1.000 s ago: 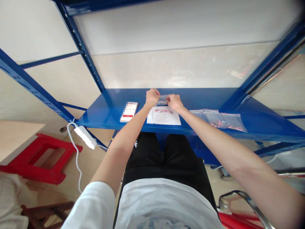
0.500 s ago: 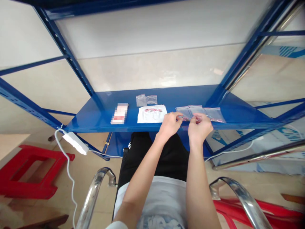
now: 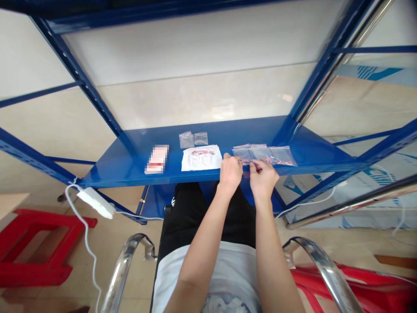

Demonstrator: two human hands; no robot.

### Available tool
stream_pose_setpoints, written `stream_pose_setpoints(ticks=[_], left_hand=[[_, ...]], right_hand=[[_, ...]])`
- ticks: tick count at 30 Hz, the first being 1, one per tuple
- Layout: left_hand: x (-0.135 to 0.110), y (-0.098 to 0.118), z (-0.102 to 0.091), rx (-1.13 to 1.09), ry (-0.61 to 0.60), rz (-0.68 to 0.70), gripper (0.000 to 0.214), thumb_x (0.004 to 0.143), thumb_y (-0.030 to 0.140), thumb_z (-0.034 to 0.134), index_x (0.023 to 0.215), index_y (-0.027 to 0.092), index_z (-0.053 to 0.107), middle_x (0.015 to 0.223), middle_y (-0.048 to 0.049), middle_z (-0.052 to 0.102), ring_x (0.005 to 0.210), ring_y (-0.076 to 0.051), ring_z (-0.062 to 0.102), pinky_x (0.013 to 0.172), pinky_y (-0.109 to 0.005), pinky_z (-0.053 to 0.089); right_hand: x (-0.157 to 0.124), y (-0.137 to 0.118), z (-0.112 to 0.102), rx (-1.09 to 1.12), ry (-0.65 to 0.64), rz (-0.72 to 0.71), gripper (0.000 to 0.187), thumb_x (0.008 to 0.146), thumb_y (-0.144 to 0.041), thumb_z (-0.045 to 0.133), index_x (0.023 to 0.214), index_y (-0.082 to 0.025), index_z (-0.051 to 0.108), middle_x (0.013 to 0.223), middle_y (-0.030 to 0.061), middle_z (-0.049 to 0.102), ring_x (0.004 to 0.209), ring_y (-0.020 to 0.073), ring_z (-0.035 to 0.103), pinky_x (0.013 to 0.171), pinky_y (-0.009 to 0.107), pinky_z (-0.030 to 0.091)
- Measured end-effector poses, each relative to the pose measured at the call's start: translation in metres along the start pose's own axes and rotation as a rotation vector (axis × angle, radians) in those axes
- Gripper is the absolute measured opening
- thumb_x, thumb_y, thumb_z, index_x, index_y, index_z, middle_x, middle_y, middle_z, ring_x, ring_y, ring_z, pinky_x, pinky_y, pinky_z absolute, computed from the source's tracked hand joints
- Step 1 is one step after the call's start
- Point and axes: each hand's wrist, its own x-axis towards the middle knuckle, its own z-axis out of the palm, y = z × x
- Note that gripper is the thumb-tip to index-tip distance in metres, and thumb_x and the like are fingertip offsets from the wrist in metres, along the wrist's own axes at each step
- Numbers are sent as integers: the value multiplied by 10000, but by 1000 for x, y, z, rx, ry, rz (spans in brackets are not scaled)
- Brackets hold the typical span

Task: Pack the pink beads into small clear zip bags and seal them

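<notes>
My left hand [image 3: 230, 173] is closed at the shelf's front edge, between a white cloth-like sheet [image 3: 202, 163] and clear zip bags. My right hand [image 3: 264, 179] is beside it, thumb and fingers pinched together. A thin, small item spans the gap between my fingertips; its kind cannot be made out. Just behind my hands lie overlapping clear zip bags [image 3: 257, 151] with small pink and red pieces in them. Another such bag [image 3: 282, 154] lies at their right. On the white sheet rests a curved row of small pink and dark beads [image 3: 202, 152].
Two small clear zip bags [image 3: 200, 138] lie toward the back of the blue shelf [image 3: 130, 150]. A blurred pink and white packet [image 3: 157, 159] sits on the left. A white power strip [image 3: 97, 202] hangs off the left post. Metal chair arms [image 3: 125, 265] flank me.
The view has shifted slightly. My left hand has turned more knuckles-up, and my fingertips have dropped toward the shelf's front edge. A thin item now shows between them.
</notes>
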Motion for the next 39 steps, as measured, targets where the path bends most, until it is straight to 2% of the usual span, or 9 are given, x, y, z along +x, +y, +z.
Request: stream_pose_setpoints(ticks=[4, 14, 17, 21, 24, 27, 30, 33, 39], left_hand=[[0, 1, 2, 57, 6, 50, 348, 1055, 131, 509, 1016, 136, 855, 990, -175, 737, 1104, -293, 703, 1020, -362, 559], [-9, -8, 10, -139, 204, 70, 256, 1082, 147, 521, 1062, 155, 777, 1013, -127, 735, 962, -249, 706, 930, -348, 557], [-16, -14, 14, -243, 270, 132, 233, 1090, 170, 529, 1069, 176, 761, 1025, -111, 742, 981, -236, 708, 946, -343, 556], [-30, -19, 15, -348, 309, 188, 211, 1096, 205, 534, 1073, 200, 744, 1064, -107, 755, 1004, -225, 722, 962, -343, 562], [-40, -19, 10, -431, 270, 166, 164, 1084, 235, 563, 1173, 209, 698, 1088, -103, 766, 957, -209, 742, 918, -323, 576], [-48, -18, 1, -464, 194, 58, 182, 1059, 248, 595, 1235, 206, 623, 939, -58, 766, 810, -190, 749, 805, -288, 570], [-53, -17, -13, -402, 54, -64, 96, 1055, 283, 584, 1021, 211, 637, 716, -11, 713, 655, -186, 719, 728, -275, 545], [-55, -14, -24, -359, -88, -135, 281, 1062, 327, 563, 815, 212, 632, 642, -22, 699, 569, -178, 696, 687, -271, 540], [-56, -12, -35, -425, -132, -220, 250, 1032, 277, 555, 899, 175, 740, 684, -47, 741, 532, -165, 698, 626, -258, 542]], right_hand=[[-3, -2, 3, -8, 24, 25, 280, 911, -344, 640, 1029, -180, 833, 869, 112, 715, 790, 280, 638, 889, 430, 526], [-1, -11, -4, 83, 86, 71, 452, 952, -598, 581, 1036, -180, 730, 774, 89, 717, 723, 285, 672, 849, 434, 534], [0, -20, -7, 186, 103, 120, 512, 938, -669, 600, 1006, -183, 743, 785, 104, 754, 724, 290, 715, 856, 439, 555], [-1, -29, 0, 470, -13, 203, 510, 861, -649, 724, 1073, -186, 750, 813, 92, 789, 705, 284, 755, 784, 419, 589], [-3, -30, 8, 593, -29, 216, 418, 797, -493, 781, 1082, -190, 742, 896, 92, 809, 727, 270, 772, 732, 388, 593], [-4, -34, 10, 643, -5, 228, 346, 779, -416, 761, 1044, -195, 730, 883, 78, 798, 751, 263, 776, 675, 353, 573], [-2, -39, 6, 731, -15, 282, 357, 751, -418, 777, 1025, -202, 704, 785, 50, 761, 723, 262, 763, 555, 302, 505], [-1, -43, 2, 825, -25, 329, 383, 708, -418, 818, 1009, -215, 697, 749, 31, 742, 698, 246, 744, 490, 267, 451], [-1, -40, -4, 1030, -247, 401, 380, 662, -401, 916, 956, -247, 732, 778, 16, 758, 747, 201, 740, 551, 240, 500]])
